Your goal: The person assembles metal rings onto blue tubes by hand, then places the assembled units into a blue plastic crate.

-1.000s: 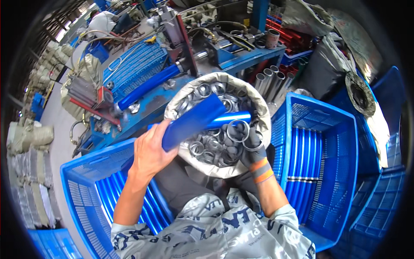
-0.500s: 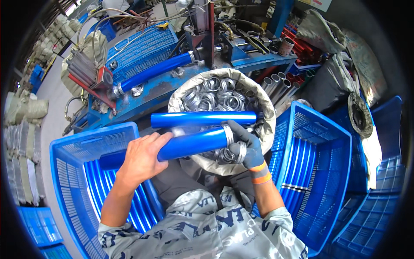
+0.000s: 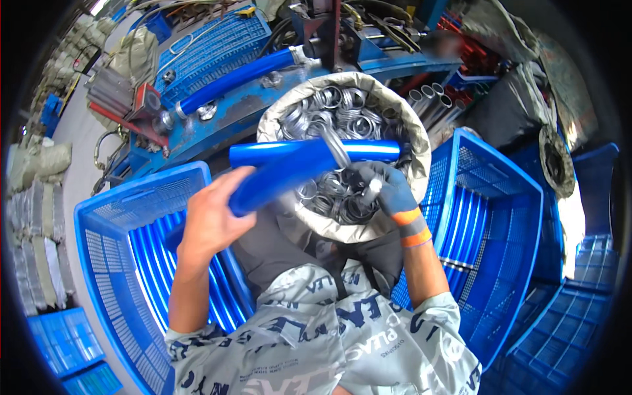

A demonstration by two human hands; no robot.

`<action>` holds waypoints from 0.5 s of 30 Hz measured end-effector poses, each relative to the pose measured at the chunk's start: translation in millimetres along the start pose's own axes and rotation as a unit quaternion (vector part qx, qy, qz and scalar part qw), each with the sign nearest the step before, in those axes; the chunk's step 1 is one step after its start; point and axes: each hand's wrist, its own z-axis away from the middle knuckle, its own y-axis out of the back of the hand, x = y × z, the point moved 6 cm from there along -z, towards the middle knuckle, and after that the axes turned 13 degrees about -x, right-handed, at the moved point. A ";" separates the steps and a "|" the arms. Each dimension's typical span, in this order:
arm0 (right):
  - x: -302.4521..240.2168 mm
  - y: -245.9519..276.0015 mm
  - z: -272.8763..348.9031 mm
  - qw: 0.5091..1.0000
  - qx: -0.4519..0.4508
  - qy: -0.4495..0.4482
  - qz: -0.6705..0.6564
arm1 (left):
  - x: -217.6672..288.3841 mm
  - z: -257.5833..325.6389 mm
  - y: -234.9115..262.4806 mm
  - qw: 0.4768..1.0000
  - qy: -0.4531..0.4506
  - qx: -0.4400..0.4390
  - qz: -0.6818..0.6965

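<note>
My bare left hand [image 3: 214,214] is closed around a shiny blue tube [image 3: 283,172], which slants up to the right and is blurred by motion. A silvery metal ring [image 3: 336,149] sits at the tube's right end. Just below and right of that end, my right hand [image 3: 390,187], in a dark glove with an orange cuff, has its fingers curled on another metal ring [image 3: 372,190]. Behind the held tube, a second blue tube [image 3: 378,151] lies across a pale sack [image 3: 421,145] full of loose metal rings [image 3: 362,125].
Blue crates with blue tubes stand at left [image 3: 99,230] and right [image 3: 507,263]. Beyond the sack, a blue workbench [image 3: 243,108] carries a machine with another blue tube [image 3: 240,80] set in it. Bare metal pipes [image 3: 431,102] lie right of the sack.
The held tube's right end has swung upward, and its tilt is steeper. My right hand has come away from that end, downward and right. The whole view has shifted a little.
</note>
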 end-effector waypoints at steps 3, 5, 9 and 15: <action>21.1 10.9 0.3 0.998 0.056 0.010 0.008 | -43.4 22.5 1.4 0.947 0.053 0.124 0.292; 23.4 -9.9 2.9 0.995 0.031 -0.039 -0.090 | -58.0 38.4 1.4 0.890 0.027 0.198 0.410; 29.1 -23.5 16.8 0.960 -0.019 0.037 -0.277 | -82.7 50.9 -40.9 0.714 -0.019 0.243 0.657; 8.8 -49.3 10.7 0.947 -0.078 0.093 -0.298 | -58.3 45.3 -72.8 0.638 -0.039 0.238 0.731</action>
